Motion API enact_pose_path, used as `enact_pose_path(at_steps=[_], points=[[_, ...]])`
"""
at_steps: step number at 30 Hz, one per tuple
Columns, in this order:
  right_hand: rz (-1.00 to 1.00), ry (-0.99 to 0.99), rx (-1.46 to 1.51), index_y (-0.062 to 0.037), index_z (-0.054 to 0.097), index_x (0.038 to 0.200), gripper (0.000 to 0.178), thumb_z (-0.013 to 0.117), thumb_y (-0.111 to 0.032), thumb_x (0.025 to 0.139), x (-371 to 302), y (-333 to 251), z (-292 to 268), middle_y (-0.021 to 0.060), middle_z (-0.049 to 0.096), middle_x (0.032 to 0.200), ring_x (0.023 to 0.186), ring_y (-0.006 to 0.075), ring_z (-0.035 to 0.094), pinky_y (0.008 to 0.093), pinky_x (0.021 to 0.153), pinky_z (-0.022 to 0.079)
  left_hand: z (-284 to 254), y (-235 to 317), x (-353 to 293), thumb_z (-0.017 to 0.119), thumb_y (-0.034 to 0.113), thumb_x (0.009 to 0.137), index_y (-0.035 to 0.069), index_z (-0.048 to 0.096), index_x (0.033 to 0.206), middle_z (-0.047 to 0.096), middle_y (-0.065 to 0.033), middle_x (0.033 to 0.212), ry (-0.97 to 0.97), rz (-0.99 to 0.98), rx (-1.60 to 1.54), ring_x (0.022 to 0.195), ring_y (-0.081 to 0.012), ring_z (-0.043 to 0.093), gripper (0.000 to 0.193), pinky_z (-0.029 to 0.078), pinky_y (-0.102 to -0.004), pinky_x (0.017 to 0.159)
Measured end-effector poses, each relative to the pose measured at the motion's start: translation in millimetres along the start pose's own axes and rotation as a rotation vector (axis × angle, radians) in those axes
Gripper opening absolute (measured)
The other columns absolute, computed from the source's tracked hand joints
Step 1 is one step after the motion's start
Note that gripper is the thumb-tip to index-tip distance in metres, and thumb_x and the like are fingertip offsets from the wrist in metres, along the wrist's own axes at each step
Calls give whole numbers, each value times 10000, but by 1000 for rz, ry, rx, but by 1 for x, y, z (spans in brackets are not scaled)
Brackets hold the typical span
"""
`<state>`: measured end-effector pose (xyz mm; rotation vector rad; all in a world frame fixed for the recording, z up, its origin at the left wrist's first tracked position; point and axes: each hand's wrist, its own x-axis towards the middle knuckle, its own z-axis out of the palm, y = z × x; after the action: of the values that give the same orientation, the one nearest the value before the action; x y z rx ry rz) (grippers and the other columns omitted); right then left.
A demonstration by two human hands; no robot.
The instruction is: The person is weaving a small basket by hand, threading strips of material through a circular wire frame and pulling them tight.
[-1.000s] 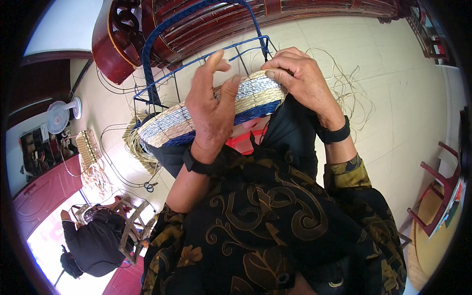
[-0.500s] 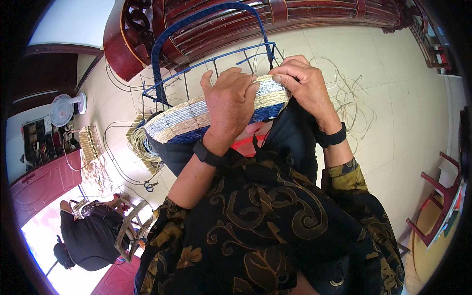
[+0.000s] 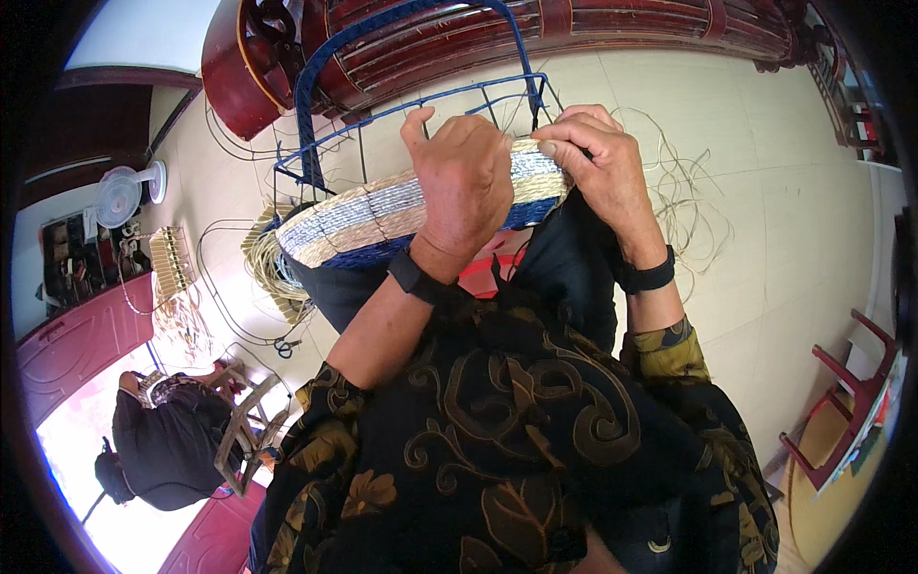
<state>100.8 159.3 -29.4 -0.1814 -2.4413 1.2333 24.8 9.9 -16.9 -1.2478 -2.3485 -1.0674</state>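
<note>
A half-woven basket (image 3: 382,218) rests across my lap, its wall striped in cream, silver-grey and dark blue. Its wire frame (image 3: 421,101) and tall arched handle (image 3: 305,115) are wrapped in blue and rise on the far side. My left hand (image 3: 464,182) is curled over the upper edge of the woven wall, closed on it, with its fingertips hidden behind. At the right end of that edge, my right hand (image 3: 607,167) pinches pale straw between thumb and forefinger. The tips of both hands are close together on the rim.
A dark red wooden bench (image 3: 612,31) stands beyond the basket. Loose straw strands (image 3: 674,196) lie on the tiled floor at right, a straw bundle (image 3: 263,253) and scissors (image 3: 284,348) at left. Another person (image 3: 172,445) sits lower left, near a white fan (image 3: 120,196).
My left hand has shifted slightly right along the rim and rolled over, with its back now more toward me. The right hand's pinch stays at the rim.
</note>
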Motion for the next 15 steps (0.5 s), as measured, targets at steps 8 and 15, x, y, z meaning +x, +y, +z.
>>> enact_pose_path(at_steps=[8,15], points=[[164,9,166,-82,609,1099,474,712,-310,697,-16,19,-5,140,595,1075,1053,280,524,395,946,352,10,-14,0,603,167,783,35,626,817,621,-126,729,-94,-102,38,682,-270,570,138,369,-388,792],[233,-251,-94,-58,520,1126,750,801,-366,502,-21,43,-12,160,590,1017,1018,322,510,415,944,311,25,-10,21,598,329,777,62,679,774,615,-134,616,-503,-173,157,600,-289,570,279,363,-390,743]])
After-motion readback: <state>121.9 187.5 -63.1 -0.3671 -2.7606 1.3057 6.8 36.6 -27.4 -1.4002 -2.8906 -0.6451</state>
